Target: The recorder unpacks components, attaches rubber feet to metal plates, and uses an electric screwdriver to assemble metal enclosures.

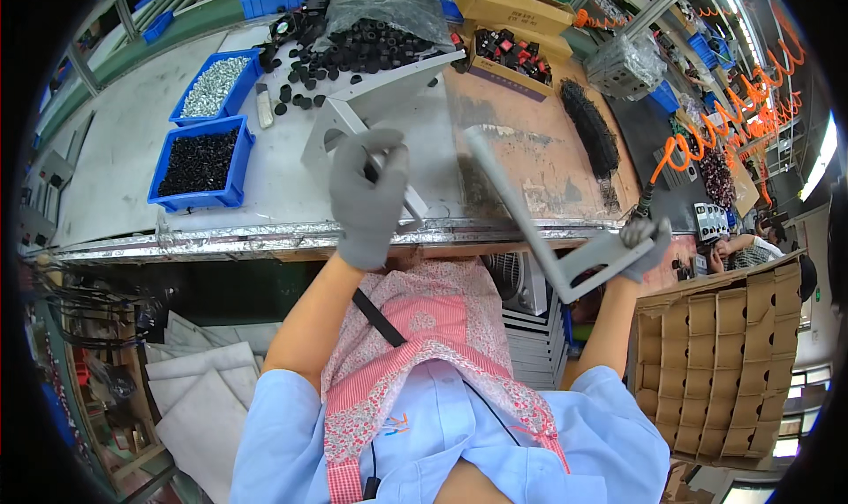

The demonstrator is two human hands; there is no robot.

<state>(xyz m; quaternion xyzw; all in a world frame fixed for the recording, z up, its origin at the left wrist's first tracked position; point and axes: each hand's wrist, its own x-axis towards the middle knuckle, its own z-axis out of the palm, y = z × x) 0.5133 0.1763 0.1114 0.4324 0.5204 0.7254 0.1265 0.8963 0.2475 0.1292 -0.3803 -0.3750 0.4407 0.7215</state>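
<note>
We see two gloved hands at work over the worktop, each busy with a pale grey sheet-metal part. The left hand is clenched around a thin dark tool (a driver or bit, we think, though the glove hides most of it), and it sits on the near edge of an angled metal bracket that stands on the worktop. The right hand grips the short foot of a long L-shaped metal bracket, holding it off the worktop's front edge so that its long arm slants up and over the surface, to the right of the standing bracket and apart from it.

Taking the standing bracket as our landmark: behind it lies a heap of black round parts under a clear plastic bag; to its left sit two blue bins, the farther holding silvery screws, the nearer holding small black pieces; behind and to its right is a cardboard box of black and red parts.

We judge the step in hand to be fastening or fitting at the standing bracket, with the long one waiting. The next move seems to call for steadying the tool tip at its spot and keeping the long bracket from swinging into the standing one.
</note>
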